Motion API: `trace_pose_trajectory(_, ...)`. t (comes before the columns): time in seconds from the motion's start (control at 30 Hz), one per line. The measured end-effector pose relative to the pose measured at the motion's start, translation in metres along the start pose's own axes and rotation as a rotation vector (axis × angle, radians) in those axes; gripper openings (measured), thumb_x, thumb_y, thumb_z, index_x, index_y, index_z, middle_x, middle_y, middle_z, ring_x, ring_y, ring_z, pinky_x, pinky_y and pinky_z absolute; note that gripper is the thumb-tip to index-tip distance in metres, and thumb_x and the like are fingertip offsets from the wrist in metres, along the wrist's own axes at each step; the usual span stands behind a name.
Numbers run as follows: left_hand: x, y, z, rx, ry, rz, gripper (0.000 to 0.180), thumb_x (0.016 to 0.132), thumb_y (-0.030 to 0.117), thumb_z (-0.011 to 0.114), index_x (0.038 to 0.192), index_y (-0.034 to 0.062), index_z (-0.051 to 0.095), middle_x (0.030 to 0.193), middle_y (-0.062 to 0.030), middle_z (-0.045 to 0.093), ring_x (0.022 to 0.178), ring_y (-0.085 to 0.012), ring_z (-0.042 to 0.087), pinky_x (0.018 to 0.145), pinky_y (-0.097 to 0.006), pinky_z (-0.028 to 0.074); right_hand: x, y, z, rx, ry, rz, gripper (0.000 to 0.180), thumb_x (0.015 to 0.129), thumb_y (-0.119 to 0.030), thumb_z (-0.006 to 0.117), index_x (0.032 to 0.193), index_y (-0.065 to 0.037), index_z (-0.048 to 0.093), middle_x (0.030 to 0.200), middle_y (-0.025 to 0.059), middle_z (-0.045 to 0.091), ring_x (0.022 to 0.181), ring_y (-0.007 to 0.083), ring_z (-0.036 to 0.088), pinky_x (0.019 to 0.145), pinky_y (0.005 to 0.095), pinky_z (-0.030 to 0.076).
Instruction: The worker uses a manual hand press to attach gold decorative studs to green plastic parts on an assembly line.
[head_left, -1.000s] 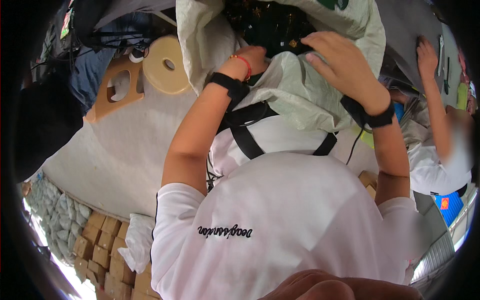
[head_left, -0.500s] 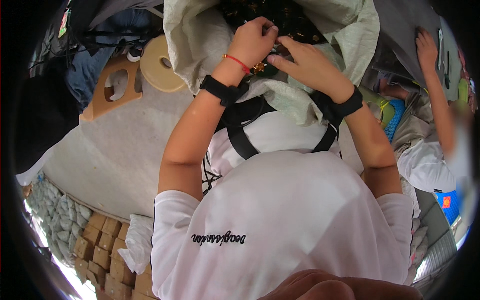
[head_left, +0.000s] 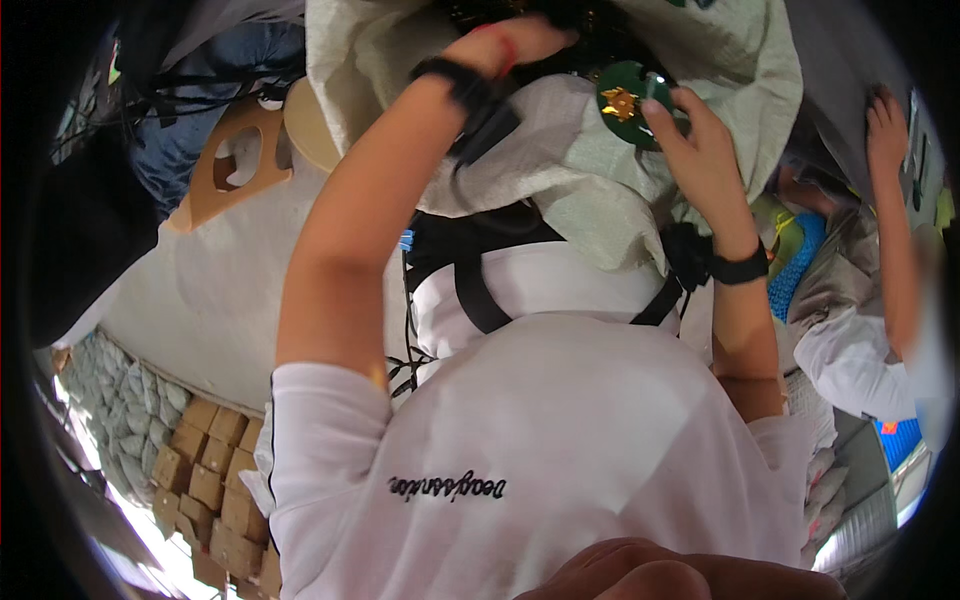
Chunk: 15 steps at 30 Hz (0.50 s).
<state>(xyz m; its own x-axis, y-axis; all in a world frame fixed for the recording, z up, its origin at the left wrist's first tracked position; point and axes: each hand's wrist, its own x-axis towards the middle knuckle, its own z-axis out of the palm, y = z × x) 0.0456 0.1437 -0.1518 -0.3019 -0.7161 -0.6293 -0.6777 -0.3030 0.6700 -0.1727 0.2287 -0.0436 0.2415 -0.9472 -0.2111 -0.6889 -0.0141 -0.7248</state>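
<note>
A pale woven sack [head_left: 550,140] lies spread open in front of me, its folds reaching over my lap. Between the thumb and fingers of my right hand [head_left: 705,155] is a round green disc [head_left: 635,122] bearing a gold star-shaped ornament [head_left: 619,102]. The disc is held above the sack's near fold. My left hand [head_left: 530,42] reaches over the sack's mouth, beside a dark heap with gold glints [head_left: 600,35] inside. Motion smears its fingers, so their grip is unclear.
Left of the sack are a tan plastic stool [head_left: 235,150] and a beige round seat [head_left: 308,125]. Cardboard boxes [head_left: 215,480] and grey bags [head_left: 125,410] are stacked at lower left. On the right, another person's arm [head_left: 890,220] rests near a grey surface.
My hands have moved apart. The left went up and forward over the heap; the right shifted right, now plainly holding the green disc that was mostly hidden between both hands.
</note>
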Motion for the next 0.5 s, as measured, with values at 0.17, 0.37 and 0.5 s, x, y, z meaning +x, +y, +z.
trace_pose_trajectory(0.17, 0.118, -0.046, 0.054, 0.219, 0.392, 0.274, 0.039, 0.089, 0.029, 0.059, 0.117, 0.0022, 0.060, 0.126, -0.0241, 0.057, 0.112, -0.0374, 0.058, 0.095, -0.044, 0.045, -0.013, -0.009, -0.008, -0.030, -0.021, 0.139, 0.035, 0.093, -0.029, 0.060, 0.105, 0.004, 0.058, 0.081, 0.0183, 0.059, 0.061, 0.0209, 0.049, 0.059, 0.0330, 0.042)
trace_pose_trajectory(0.37, 0.128, -0.039, 0.102, -0.237, 0.652, 0.115, 0.053, 0.085, 0.031, 0.062, 0.128, 0.0012, 0.053, 0.126, -0.0264, 0.056, 0.117, -0.0394, 0.054, 0.101, -0.043, 0.043, -0.018, -0.014, -0.011, 0.003, -0.036, 0.274, 0.033, 0.095, -0.026, 0.058, 0.106, 0.005, 0.058, 0.090, 0.0144, 0.064, 0.082, 0.0175, 0.056, 0.079, 0.0290, 0.045)
trace_pose_trajectory(0.5, 0.122, -0.045, 0.114, -0.251, 0.659, 0.079, 0.054, 0.080, 0.026, 0.066, 0.127, 0.0032, 0.051, 0.123, -0.0254, 0.057, 0.116, -0.0411, 0.053, 0.101, -0.044, 0.043, -0.016, -0.014, -0.008, 0.000, -0.033, 0.292, 0.033, 0.095, -0.026, 0.058, 0.107, 0.005, 0.059, 0.092, 0.0140, 0.065, 0.083, 0.0180, 0.057, 0.080, 0.0292, 0.045)
